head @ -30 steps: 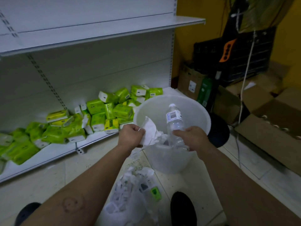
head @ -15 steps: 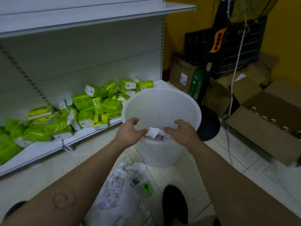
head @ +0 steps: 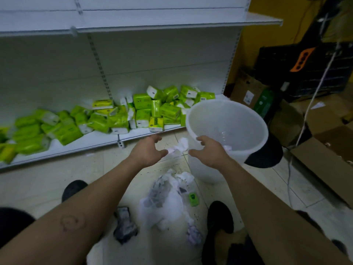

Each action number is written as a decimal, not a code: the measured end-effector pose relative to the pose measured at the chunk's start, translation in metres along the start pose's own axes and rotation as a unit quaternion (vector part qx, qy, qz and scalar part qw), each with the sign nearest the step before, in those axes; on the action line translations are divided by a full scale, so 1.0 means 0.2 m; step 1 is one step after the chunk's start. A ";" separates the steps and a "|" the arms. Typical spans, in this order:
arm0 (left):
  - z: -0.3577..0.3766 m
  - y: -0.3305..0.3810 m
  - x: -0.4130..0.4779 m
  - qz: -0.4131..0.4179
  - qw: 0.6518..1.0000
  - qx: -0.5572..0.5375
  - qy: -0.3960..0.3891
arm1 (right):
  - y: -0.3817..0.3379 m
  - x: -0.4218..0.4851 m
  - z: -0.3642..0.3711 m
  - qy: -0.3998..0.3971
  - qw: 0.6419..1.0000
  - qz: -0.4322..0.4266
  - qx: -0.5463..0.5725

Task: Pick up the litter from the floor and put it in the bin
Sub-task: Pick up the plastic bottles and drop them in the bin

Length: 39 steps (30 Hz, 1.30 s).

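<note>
Inside the white plastic bin (head: 206, 115) lie crumpled tissue (head: 227, 148) and a clear bottle (head: 223, 133); left hand (head: 147, 152) and right hand (head: 208, 152) hover with fingers spread, grasping nothing.

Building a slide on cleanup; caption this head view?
Both open hands, left hand and right hand, hover beside the white bin above floor litter.

One translucent white bin (head: 227, 119) stands on the tiled floor (head: 47, 180), with two bare hands, the left hand (head: 147, 152) and the right hand (head: 209, 152), held empty just before its rim and one crumpled white tissue (head: 180, 146) between them. Three clumps of litter lie nearer: one white plastic bag (head: 166, 199), one small green packet (head: 193, 197) and one dark wrapper (head: 124, 222). Several dozen green tissue packs (head: 141, 109), too jumbled to count exactly, crowd one bottom shelf (head: 99, 138); two dark shoes (head: 219, 215) show.
</note>
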<state>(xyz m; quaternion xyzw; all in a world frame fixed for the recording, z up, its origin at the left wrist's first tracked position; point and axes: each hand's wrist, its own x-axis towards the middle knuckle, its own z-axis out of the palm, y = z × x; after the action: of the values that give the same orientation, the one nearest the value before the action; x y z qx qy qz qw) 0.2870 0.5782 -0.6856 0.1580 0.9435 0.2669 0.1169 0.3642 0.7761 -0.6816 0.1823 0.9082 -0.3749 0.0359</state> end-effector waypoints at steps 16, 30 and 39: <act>0.38 -0.61 0.29 -0.088 0.991 -0.055 -0.080 | 0.22 0.55 0.71 -0.189 0.971 0.064 -0.130; 1.10 -1.10 1.22 -0.055 0.985 -0.048 -0.156 | 0.71 1.62 1.35 -0.096 0.971 0.115 -0.187; 1.41 -1.18 1.35 0.036 0.994 -0.016 -0.101 | 0.87 1.72 1.62 -0.073 0.966 -0.025 -0.246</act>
<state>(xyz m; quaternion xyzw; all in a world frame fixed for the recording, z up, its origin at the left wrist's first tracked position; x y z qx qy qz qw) 0.0685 0.6162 -1.0838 0.2163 0.9161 0.2686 0.2047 0.0831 0.7695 -1.0998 0.1174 0.9717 -0.1535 0.1360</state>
